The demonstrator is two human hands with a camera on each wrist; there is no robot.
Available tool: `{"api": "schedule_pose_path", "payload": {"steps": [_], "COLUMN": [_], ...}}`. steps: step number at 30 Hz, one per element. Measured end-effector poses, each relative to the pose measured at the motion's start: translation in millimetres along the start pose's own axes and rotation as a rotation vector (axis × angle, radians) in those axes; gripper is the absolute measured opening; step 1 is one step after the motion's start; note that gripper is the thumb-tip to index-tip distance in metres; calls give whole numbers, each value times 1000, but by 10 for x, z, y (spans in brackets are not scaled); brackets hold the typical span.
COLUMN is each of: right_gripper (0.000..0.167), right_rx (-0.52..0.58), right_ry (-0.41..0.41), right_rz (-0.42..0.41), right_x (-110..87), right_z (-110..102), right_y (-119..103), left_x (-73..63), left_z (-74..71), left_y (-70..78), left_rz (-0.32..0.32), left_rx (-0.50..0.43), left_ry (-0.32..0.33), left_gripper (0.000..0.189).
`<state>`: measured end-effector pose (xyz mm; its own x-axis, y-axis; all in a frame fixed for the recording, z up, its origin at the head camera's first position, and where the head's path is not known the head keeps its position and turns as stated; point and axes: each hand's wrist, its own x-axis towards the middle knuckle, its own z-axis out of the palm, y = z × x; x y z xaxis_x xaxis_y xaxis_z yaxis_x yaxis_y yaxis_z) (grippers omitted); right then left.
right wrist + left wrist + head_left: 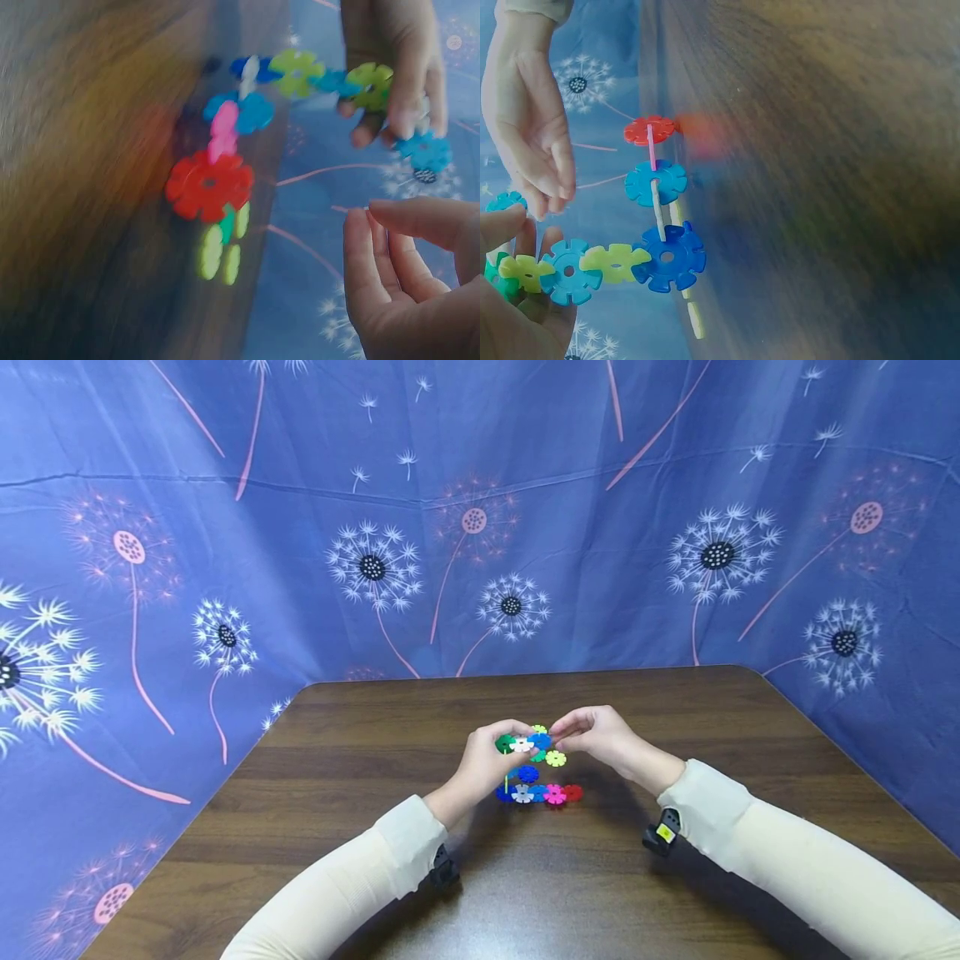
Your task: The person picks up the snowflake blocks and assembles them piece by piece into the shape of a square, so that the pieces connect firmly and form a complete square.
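My left hand (483, 764) grips the upper end of a linked chain of flower-shaped plastic discs, its thumb and fingers around the green (505, 743) and white (521, 745) discs. A blue disc (540, 741) sticks out at the free top end. From the grip, yellow and blue discs run down to a dark blue corner disc (669, 259). White, light blue, pink (223, 131) and red (210, 185) discs follow along the bottom, close over the table. My right hand (603, 739) is beside the top blue disc, fingers loosely bent, thumb tip near the index fingertip, with nothing visible between them.
Several loose discs lie on the wooden table (375, 727) behind the chain, among them a yellow one (556, 758) and a dark blue one (528, 774). A blue dandelion-print cloth (600, 527) hangs behind the table's far edge.
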<state>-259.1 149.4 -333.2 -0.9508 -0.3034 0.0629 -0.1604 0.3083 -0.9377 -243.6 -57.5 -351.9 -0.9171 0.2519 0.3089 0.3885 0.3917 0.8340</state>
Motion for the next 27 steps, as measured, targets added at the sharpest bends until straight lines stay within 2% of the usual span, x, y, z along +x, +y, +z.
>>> {"api": "schedule_pose_path", "payload": {"steps": [6,16,24,27], "right_gripper": [31,24,26,29], "right_rx": [-17,-190,-256,-317], "right_ry": [41,44,0,4], "right_rz": [40,130,207,196], "right_x": [142,332,465,492], "right_z": [-23,-18,7,29], "right_y": [99,253,379,413], "left_x": [-8,6,-8,-13], "left_z": [-16,-47,-44,-46], "left_y": [-13,-3,8,9], "left_rz": [2,12,-42,-60], "left_rx": [29,35,-3,-22], "left_ry": [-5,-65,-98,-103], "left_gripper": [20,20,26,28]}}
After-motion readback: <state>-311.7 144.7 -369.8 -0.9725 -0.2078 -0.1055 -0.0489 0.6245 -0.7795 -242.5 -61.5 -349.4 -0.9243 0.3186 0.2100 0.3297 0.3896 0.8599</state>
